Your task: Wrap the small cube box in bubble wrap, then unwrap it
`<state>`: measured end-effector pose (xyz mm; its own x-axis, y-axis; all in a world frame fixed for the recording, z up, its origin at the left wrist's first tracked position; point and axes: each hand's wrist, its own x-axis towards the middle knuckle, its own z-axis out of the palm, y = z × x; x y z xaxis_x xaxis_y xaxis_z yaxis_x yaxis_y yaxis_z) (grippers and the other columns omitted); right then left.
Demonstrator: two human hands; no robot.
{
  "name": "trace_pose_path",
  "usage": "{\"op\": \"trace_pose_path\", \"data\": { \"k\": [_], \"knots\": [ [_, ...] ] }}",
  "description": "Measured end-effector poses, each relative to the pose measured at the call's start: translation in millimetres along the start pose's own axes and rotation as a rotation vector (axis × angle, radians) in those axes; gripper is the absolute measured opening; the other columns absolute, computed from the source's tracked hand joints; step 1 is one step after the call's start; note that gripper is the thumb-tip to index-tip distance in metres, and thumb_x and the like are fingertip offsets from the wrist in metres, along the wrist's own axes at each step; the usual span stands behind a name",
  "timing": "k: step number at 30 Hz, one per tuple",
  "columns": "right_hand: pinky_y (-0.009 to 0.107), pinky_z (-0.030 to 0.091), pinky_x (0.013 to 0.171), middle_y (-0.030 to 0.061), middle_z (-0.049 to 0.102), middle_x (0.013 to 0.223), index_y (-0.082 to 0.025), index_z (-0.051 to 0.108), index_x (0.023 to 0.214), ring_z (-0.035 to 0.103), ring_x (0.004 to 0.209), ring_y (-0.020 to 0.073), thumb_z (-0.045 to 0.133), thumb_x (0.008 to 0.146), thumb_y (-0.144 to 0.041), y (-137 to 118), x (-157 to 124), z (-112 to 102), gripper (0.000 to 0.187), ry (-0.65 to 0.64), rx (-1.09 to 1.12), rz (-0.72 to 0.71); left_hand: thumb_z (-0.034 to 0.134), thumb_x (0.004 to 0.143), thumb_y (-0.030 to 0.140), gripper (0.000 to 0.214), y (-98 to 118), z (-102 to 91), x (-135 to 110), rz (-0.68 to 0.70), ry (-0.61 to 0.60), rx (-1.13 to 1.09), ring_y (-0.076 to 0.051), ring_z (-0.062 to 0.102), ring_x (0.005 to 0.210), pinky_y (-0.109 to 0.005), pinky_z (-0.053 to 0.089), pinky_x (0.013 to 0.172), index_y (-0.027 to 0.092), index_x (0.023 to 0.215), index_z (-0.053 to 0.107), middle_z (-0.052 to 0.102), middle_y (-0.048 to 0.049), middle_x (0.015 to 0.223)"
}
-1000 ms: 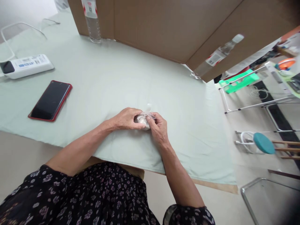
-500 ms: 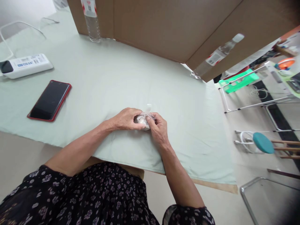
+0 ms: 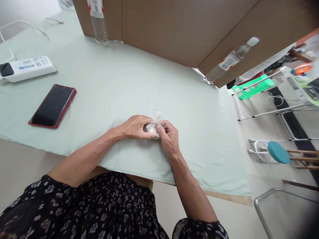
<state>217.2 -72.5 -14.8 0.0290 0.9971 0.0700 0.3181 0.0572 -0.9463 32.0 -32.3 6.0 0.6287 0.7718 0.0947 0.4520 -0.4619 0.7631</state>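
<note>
Both of my hands meet near the table's front edge, closed round a small clear plastic bag [image 3: 152, 128] with something pale and lumpy inside. My left hand [image 3: 134, 126] curls over the bag from the left, fingers bent onto it. My right hand [image 3: 169, 136] pinches its right side, thumb and fingers pressed together on the plastic. A twisted tip of the bag sticks up above my fingers. The bag rests on the pale green tablecloth [image 3: 124, 86].
A red-cased phone [image 3: 53, 106] lies face up to the left, a white power strip [image 3: 27, 68] behind it. Two clear water bottles [image 3: 98, 21] [image 3: 230, 59] stand against a brown cardboard wall [image 3: 174, 26]. Stools, one with a teal seat [image 3: 277, 152], are on the floor to the right.
Almost nothing has moved; my fingers shift only slightly on the bag, and the view drifts a little.
</note>
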Motion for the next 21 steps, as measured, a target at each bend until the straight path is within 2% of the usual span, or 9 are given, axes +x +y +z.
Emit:
{"op": "trace_pose_path", "data": {
  "k": [6, 15, 21],
  "knots": [
    [0.028, 0.043, 0.066, -0.0015, 0.062, 0.073, -0.02, 0.067, 0.087, 0.051, 0.068, 0.0147, 0.062, 0.085, -0.039, -1.1, -0.8, 0.2, 0.02, 0.008, -0.017, -0.006, 0.064, 0.078, 0.044, 0.028, 0.0, 0.2, 0.1, 0.011, -0.001, 0.001, -0.012, 0.047, 0.061, -0.027, 0.032, 0.06, 0.018, 0.072, 0.053, 0.058, 0.0019, 0.069],
    [0.028, 0.044, 0.067, -0.0013, 0.062, 0.074, -0.02, 0.067, 0.088, 0.052, 0.068, 0.015, 0.062, 0.085, -0.04, -1.3, 0.4, -0.1, 0.021, -0.007, -0.009, 0.002, 0.065, 0.078, 0.045, 0.029, 1.0, -2.8, 0.3, -0.059, -0.05, -0.026, -0.012, 0.048, 0.062, -0.027, 0.032, 0.06, 0.019, 0.076, 0.052, 0.059, 0.0015, 0.072],
    [0.029, 0.045, 0.069, -0.0005, 0.063, 0.076, -0.02, 0.067, 0.088, 0.054, 0.07, 0.0155, 0.062, 0.086, -0.041, -0.2, 0.9, 0.0, 0.022, -0.013, -0.005, 0.006, 0.065, 0.079, 0.046, 0.029, 0.6, -3.3, -0.2, -0.042, -0.049, -0.007, -0.013, 0.049, 0.063, -0.027, 0.033, 0.06, 0.019, 0.077, 0.054, 0.061, 0.0004, 0.075]
  ]
}}
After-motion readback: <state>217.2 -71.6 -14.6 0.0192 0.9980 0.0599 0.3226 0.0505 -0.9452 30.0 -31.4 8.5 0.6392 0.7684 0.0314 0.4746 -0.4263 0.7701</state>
